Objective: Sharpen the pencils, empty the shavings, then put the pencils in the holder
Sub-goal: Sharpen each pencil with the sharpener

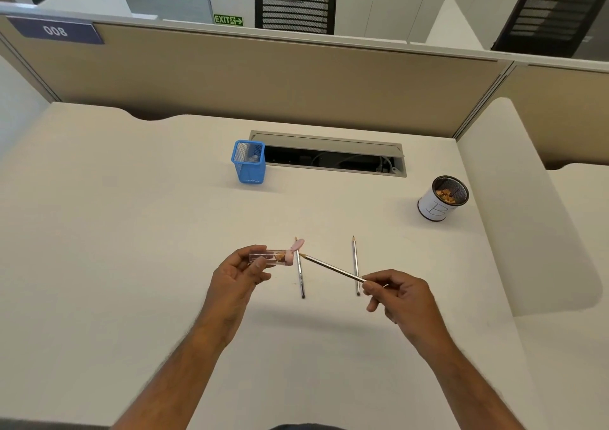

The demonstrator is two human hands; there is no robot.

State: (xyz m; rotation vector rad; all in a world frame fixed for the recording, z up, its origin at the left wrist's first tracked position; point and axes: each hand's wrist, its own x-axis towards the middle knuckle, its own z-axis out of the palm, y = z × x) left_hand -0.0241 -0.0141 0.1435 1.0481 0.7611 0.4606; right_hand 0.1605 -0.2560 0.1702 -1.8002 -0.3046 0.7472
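My left hand [237,273] grips a clear sharpener [273,257] with a pink end and open pink lid; brown shavings show inside it. My right hand [397,293] pinches the back end of a grey pencil [333,269], whose sharpened tip points left, just short of the sharpener's pink end. Two more pencils lie on the desk, tips pointing away from me: one [300,276] just right of the sharpener, the other [355,265] further right, behind the held pencil. A blue mesh holder [248,166] stands at the back. A white cup marked "B" [436,207] at the right holds shavings.
The cream desk [131,232] is bounded by a beige partition [296,77] behind and a white divider [514,199] on the right. An open cable tray [336,157] sits beside the blue mesh holder.
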